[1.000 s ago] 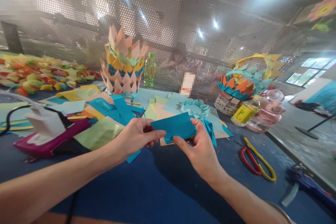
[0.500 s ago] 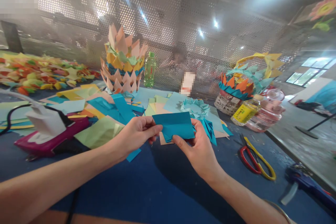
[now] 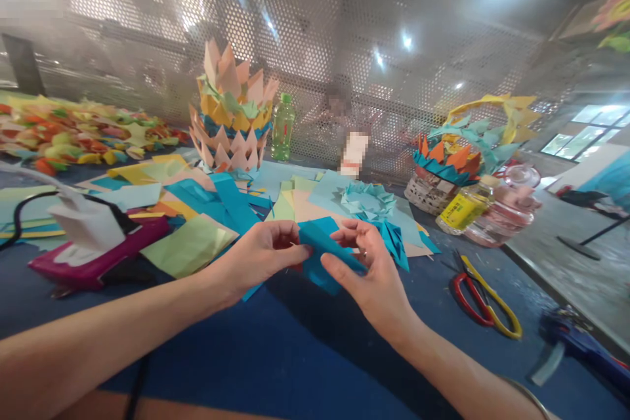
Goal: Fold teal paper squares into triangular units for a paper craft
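Observation:
A folded piece of blue paper (image 3: 317,249) is held up over the table in front of me, tilted down to the right. My left hand (image 3: 275,246) pinches its left edge between thumb and fingers. Around the right end is my right hand (image 3: 367,259), thumb and fingers spread apart; whether it touches the paper I cannot tell. Just behind lie a pale turquoise ring of folded paper (image 3: 369,200) and darker blue folded pieces (image 3: 394,243). Blue paper strips (image 3: 231,200) and a pale green sheet (image 3: 189,246) rest to the left of the hands.
Red-and-yellow-handled scissors (image 3: 485,298) and a blue glue gun (image 3: 585,341) lie right. Left is a magenta power strip (image 3: 98,249) with a white plug. Behind stand a tiered paper piece (image 3: 233,118), a green bottle (image 3: 282,128), a decorated basket (image 3: 433,190) and a yellow-labelled bottle (image 3: 465,210).
The blue paper has turned from lying level to slanting down rightward. My right fingers have come off its right edge and spread; the left hand keeps its pinch.

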`<move>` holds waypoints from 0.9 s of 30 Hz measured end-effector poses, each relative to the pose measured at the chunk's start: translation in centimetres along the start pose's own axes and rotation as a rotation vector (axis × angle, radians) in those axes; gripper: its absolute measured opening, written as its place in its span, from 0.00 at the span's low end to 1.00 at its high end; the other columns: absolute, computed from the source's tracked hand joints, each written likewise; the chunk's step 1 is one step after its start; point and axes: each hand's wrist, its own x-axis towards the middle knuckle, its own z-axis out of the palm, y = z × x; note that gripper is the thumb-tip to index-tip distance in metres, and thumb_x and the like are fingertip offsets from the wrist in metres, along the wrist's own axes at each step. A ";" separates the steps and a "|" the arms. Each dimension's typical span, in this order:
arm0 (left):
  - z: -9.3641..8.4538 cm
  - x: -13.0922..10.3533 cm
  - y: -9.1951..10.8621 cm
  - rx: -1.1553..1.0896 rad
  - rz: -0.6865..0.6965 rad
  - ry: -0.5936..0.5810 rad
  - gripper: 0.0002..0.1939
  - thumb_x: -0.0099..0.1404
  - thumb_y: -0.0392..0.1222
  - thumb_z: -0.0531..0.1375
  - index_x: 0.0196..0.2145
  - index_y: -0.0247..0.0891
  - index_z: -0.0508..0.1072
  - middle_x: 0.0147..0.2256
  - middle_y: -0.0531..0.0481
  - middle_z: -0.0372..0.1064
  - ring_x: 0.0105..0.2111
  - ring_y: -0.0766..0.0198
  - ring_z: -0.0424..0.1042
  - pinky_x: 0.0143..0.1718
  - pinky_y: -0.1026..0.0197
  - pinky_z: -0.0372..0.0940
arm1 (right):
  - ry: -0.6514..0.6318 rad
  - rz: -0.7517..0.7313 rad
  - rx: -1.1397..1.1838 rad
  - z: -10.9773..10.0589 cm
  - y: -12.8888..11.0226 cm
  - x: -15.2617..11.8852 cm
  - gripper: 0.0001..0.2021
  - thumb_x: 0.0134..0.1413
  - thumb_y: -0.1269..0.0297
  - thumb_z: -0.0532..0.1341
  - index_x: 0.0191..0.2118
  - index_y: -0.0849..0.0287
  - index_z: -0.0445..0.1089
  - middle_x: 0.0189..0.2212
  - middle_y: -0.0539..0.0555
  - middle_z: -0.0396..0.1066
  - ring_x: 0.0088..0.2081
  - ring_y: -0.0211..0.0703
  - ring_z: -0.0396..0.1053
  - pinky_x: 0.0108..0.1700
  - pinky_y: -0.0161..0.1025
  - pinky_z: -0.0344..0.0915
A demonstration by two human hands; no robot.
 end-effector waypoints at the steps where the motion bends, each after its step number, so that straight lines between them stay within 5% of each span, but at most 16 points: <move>1: 0.0 0.1 -0.1 -0.003 -0.014 -0.011 0.14 0.51 0.50 0.66 0.27 0.38 0.68 0.23 0.55 0.69 0.26 0.65 0.69 0.30 0.62 0.65 | 0.029 -0.036 -0.034 -0.2 0.0 0.2 0.26 0.48 0.55 0.70 0.50 0.55 0.63 0.44 0.56 0.73 0.46 0.50 0.72 0.41 0.43 0.71; 11: -0.3 0.0 -0.2 0.022 -0.028 -0.072 0.17 0.50 0.49 0.67 0.34 0.37 0.72 0.23 0.57 0.67 0.26 0.67 0.65 0.28 0.65 0.57 | -0.023 -0.180 -0.265 -0.9 -0.6 0.3 0.07 0.56 0.62 0.65 0.40 0.53 0.76 0.29 0.49 0.73 0.31 0.41 0.69 0.34 0.38 0.68; 16: -0.1 -0.3 0.2 0.043 -0.008 -0.065 0.18 0.56 0.55 0.64 0.32 0.36 0.75 0.19 0.59 0.58 0.20 0.70 0.55 0.22 0.66 0.50 | -0.010 -0.219 -0.283 -0.5 -0.4 0.1 0.06 0.56 0.64 0.65 0.39 0.55 0.78 0.29 0.49 0.74 0.30 0.40 0.69 0.34 0.37 0.69; 27: 0.3 -0.6 0.6 -0.036 -0.055 -0.025 0.15 0.53 0.53 0.66 0.22 0.37 0.75 0.19 0.56 0.62 0.22 0.68 0.60 0.24 0.66 0.58 | 0.025 -0.348 -0.329 -0.4 -0.2 -0.4 0.05 0.57 0.68 0.64 0.39 0.54 0.77 0.32 0.51 0.76 0.33 0.43 0.72 0.35 0.39 0.72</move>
